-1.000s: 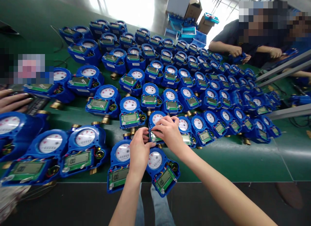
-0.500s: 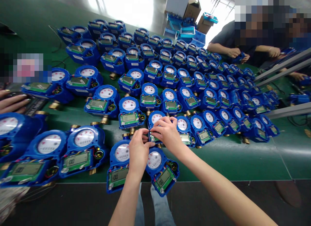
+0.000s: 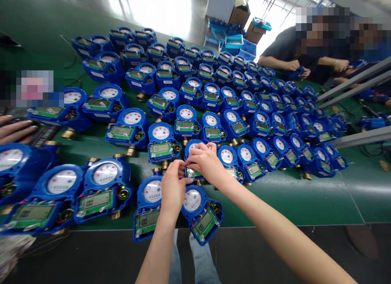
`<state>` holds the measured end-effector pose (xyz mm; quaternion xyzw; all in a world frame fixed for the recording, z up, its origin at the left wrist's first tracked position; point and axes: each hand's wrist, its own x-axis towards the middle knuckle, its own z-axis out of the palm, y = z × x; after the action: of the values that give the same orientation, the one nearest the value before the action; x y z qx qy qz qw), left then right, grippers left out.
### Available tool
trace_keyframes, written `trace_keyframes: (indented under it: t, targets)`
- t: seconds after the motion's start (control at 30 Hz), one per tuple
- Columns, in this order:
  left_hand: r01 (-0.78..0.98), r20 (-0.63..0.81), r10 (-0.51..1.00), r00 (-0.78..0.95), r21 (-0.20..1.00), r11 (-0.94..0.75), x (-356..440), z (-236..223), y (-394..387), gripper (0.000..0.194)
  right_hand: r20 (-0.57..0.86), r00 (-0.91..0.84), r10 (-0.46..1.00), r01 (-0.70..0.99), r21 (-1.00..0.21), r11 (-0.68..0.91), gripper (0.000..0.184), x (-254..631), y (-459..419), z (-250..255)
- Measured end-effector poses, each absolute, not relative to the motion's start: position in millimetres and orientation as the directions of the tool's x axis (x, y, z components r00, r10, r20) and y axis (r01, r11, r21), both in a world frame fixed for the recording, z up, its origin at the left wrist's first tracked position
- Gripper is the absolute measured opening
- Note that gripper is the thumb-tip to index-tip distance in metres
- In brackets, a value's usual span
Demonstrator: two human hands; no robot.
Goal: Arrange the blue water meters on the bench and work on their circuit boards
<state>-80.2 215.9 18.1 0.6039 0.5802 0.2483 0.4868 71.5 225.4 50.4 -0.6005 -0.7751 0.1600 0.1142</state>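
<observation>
Both my hands meet over one blue water meter (image 3: 192, 147) near the front of the green table (image 3: 305, 198). My left hand (image 3: 171, 187) pinches the left edge of that meter's green display board (image 3: 193, 172). My right hand (image 3: 207, 161) curls over the board from the right, fingers closed on it. The meter's white dial shows just above my fingers. Two more blue meters lie right below my hands, one (image 3: 148, 206) under my left wrist and one (image 3: 201, 214) tilted at the table's front edge.
Several blue meters with white dials and green boards cover the table in rows. Another person's hand (image 3: 14, 128) rests at the far left. Two people (image 3: 308, 48) handle meters at the back right, beside cardboard boxes (image 3: 241, 11) and metal rails (image 3: 354, 86).
My hands stay on the same meter's board, fingers shifting only slightly. The view has drifted a little, so everything sits slightly left and higher.
</observation>
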Motion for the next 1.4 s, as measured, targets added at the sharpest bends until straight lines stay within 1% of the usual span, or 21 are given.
trace_keyframes:
  t: [0.17, 0.37, 0.57, 0.77, 1.0, 1.23, 1.4]
  targets:
    - [0.466, -0.271, 0.933, 0.237, 0.874, 0.136, -80.9, 16.5, 222.0, 0.018, -0.033, -0.257, 0.966, 0.889, -0.4, 0.223, 0.008, 70.0, 228.0, 50.8]
    - [0.486, -0.256, 0.925, 0.281, 0.869, 0.093, -82.2, 20.6, 225.9, 0.013, -0.016, -0.245, 0.969, 0.89, -0.401, 0.219, 0.012, 65.6, 228.0, 48.5]
    - [0.479, -0.235, 0.93, 0.282, 0.874, 0.076, -82.1, 19.0, 224.4, 0.013, 0.006, -0.247, 0.969, 0.89, -0.395, 0.229, 0.016, 64.0, 226.4, 48.1]
    - [0.465, -0.219, 0.943, 0.251, 0.882, 0.08, -80.1, 17.5, 221.4, 0.019, 0.019, -0.25, 0.968, 0.887, -0.396, 0.237, 0.018, 64.2, 225.4, 48.1]
    - [0.476, -0.229, 0.948, 0.22, 0.873, 0.101, -77.9, 16.2, 219.6, 0.018, 0.019, -0.252, 0.967, 0.883, -0.405, 0.238, 0.017, 65.1, 227.1, 47.9]
    - [0.508, -0.255, 0.953, 0.166, 0.85, 0.139, -77.2, 14.2, 218.9, 0.017, 0.018, -0.215, 0.976, 0.884, -0.42, 0.203, 0.02, 63.6, 225.6, 47.5]
    - [0.508, -0.276, 0.946, 0.167, 0.847, 0.158, -77.4, 12.3, 220.8, 0.017, 0.013, -0.209, 0.978, 0.882, -0.43, 0.194, 0.019, 64.0, 225.4, 47.3]
